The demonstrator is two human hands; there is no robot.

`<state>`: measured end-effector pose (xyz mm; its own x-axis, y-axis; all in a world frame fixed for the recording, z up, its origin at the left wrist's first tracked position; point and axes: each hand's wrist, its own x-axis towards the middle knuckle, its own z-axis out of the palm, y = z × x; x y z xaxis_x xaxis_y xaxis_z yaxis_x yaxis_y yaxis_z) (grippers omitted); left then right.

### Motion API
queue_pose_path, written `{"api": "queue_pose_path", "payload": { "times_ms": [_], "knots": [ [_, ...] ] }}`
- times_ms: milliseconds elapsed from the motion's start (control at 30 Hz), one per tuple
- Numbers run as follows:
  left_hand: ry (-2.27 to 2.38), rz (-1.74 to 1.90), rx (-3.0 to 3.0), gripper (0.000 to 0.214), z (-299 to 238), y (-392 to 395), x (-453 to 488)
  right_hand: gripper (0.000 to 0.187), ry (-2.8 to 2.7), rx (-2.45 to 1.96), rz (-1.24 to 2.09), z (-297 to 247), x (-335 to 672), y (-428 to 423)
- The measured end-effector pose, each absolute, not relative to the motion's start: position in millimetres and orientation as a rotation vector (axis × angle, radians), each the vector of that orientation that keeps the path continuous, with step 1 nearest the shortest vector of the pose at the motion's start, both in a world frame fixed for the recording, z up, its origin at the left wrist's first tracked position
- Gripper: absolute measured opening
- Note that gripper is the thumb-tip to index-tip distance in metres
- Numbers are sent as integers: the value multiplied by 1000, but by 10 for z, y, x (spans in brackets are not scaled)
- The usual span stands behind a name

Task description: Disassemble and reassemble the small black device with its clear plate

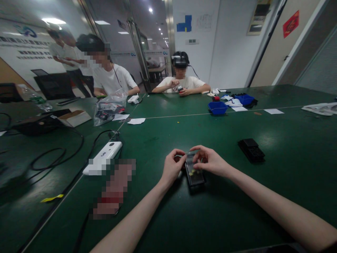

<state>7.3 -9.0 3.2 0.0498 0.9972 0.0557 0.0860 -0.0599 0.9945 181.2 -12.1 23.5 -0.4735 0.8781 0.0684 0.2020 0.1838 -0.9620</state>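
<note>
On my feed, the left hand [172, 167] grips a glossy rectangular case [196, 178]; the right hand [212, 162] curves over it, grip unclear. Right of the case: a blocky black object [251, 150].

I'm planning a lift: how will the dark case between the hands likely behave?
The dark case is probably stiff, given its straight edges. Its shiny top may feel slippery. Its flat, rectangular shape makes rolling unlikely.
</note>
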Motion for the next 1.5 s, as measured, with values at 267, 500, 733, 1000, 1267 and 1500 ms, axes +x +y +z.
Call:
{"api": "queue_pose_path", "payload": {
  "times_ms": [267,500,733,1000,1267,1500],
  "knots": [
    [1220,1163,1352,20,39,-97,72,44,-1998,-1137,1002,204,1846,-87],
    [1205,1167,1360,14,24,-91,63,44,-1929,-1154,1175,195,1836,-81],
    [1198,1142,1401,21,4,-80,47,49,-1927,-1141,1186,165,1849,-62],
    [1250,1094,1381,25,8,-81,58,66,-1760,-1297,1346,91,1828,-30],
    [1304,1228,1325,25,10,-87,47,32,-2017,-1224,1030,103,1804,-67],
    [1250,1347,1319,25,4,-65,14,68,-1929,-1025,1262,16,1800,-102]
  ]
}}
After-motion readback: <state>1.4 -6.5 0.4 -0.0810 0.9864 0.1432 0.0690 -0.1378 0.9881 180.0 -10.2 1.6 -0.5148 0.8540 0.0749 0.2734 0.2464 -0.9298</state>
